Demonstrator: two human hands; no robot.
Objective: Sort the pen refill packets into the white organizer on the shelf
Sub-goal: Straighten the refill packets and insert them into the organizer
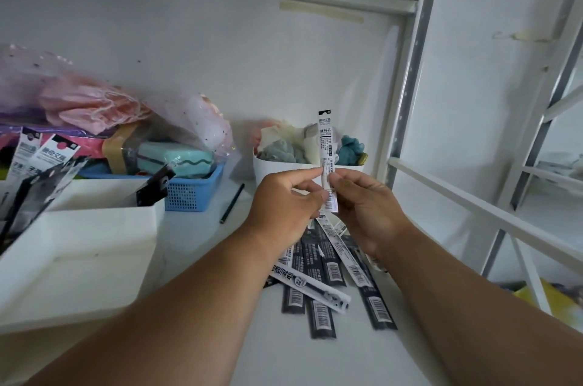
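Loose pen refill packets [328,278] lie fanned on white shelf [195,275], black with barcodes, some white, nearest to viewer. Above pile, left hand [285,205] and right hand [367,205] pinch between them one white refill packet [325,158], upright, black top, printed text. At left, white organizer [94,228] with packets [38,171] standing in rear compartment. Dark pencil [232,203] beside blue basket [192,193]. Behind held packet, white bin [277,172] with fabric items, against wall.
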